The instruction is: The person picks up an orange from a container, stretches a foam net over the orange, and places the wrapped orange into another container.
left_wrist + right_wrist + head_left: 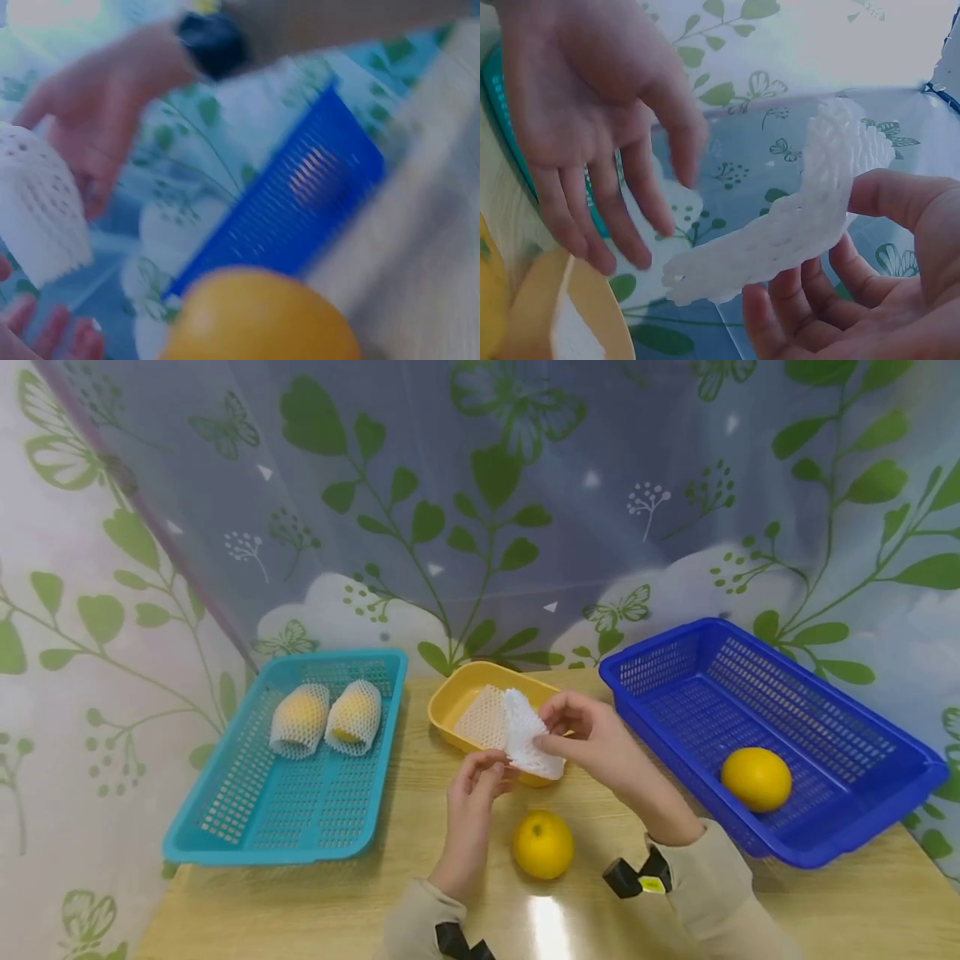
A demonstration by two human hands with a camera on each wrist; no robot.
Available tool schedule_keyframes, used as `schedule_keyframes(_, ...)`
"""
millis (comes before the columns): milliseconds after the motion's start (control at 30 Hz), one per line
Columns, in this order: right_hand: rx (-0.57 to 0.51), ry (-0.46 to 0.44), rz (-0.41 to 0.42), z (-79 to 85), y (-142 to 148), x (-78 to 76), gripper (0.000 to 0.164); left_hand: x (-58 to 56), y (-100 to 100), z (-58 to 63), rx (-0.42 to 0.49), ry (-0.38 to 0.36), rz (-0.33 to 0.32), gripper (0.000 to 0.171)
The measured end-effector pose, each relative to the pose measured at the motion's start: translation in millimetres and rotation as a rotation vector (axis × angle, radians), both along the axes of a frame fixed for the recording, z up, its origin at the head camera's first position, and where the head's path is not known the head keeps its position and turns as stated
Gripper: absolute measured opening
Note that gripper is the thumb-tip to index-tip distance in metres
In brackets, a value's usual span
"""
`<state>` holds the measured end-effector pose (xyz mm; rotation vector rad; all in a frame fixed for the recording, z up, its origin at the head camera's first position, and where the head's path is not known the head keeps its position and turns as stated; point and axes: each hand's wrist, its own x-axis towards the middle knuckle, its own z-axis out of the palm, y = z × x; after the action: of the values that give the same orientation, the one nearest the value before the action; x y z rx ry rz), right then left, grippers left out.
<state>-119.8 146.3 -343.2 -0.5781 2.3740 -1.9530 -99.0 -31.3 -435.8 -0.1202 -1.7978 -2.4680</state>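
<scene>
A white foam fruit net (525,739) is pinched between the thumb and fingers of my right hand (592,739), above the yellow basin. In the right wrist view the net (780,240) hangs folded and bent. My left hand (474,806) is close to the net's lower left side; the right wrist view shows this left hand (592,112) with loosely extended fingers, apart from the net. On the table between my forearms sits a bare yellow fruit (543,845), which also fills the bottom of the left wrist view.
The yellow basin (442,718) holds another foam net (480,714). At left, a teal basket (300,810) contains two net-wrapped yellow fruits (300,718). A blue basket (675,693) at right holds one bare yellow fruit (756,779). A patterned curtain (480,527) hangs behind the table.
</scene>
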Motion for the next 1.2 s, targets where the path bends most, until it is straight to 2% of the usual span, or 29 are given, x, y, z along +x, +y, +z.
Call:
schedule_keyframes(133, -0.086, -0.012, 0.046, -8.3, -3, 12.5, 0.020, 5.4, -2, 13.8, 0.135, -0.160, -0.134, 0.025)
schedule_keyframes(233, -0.145, -0.016, 0.085, -15.5, -5, 19.1, 0.019, 9.3, -3, 19.5, 0.195, -0.216, -0.235, 0.024)
schedule_keyframes(300, -0.180, -0.022, 0.114, -20.1, -6, 22.3, 0.019, 11.4, -3, 21.7, 0.211, -0.237, -0.275, 0.023)
schedule_keyframes(533, -0.262, -0.074, 0.218, -32.2, -10, 30.6, 0.019, 15.9, -2, 24.8, 0.199, -0.261, -0.322, 0.035)
schedule_keyframes(633, -0.306, -0.067, 0.278, -36.6, -10, 31.9, 0.018, 17.8, -2, 24.5, 0.195, -0.243, -0.319, 0.040)
schedule_keyframes(767, -0.400, -0.088, 0.344, -41.9, -10, 33.4, 0.019, 21.1, -2, 23.3, 0.186, -0.215, -0.275, 0.042)
schedule_keyframes(867, -0.408, -0.122, 0.287, -45.5, -12, 35.1, 0.016, 22.9, -2, 22.9, 0.149, -0.204, -0.219, 0.033)
schedule_keyframes(1000, -0.325, -0.124, 0.139, -50.2, -18, 37.3, 0.004, 24.4, -2, 23.2, 0.119, -0.178, -0.146, 0.017)
schedule_keyframes(1100, -0.268, -0.118, 0.042, -52.6, -23, 38.2, 0.009, 26.6, -1, 24.6, 0.132, -0.179, -0.101, 0.018)
schedule_keyframes(1200, -0.220, -0.153, -0.051, -53.2, -27, 38.9, 0.020, 28.8, -1, 25.7, 0.158, -0.189, -0.081, 0.020)
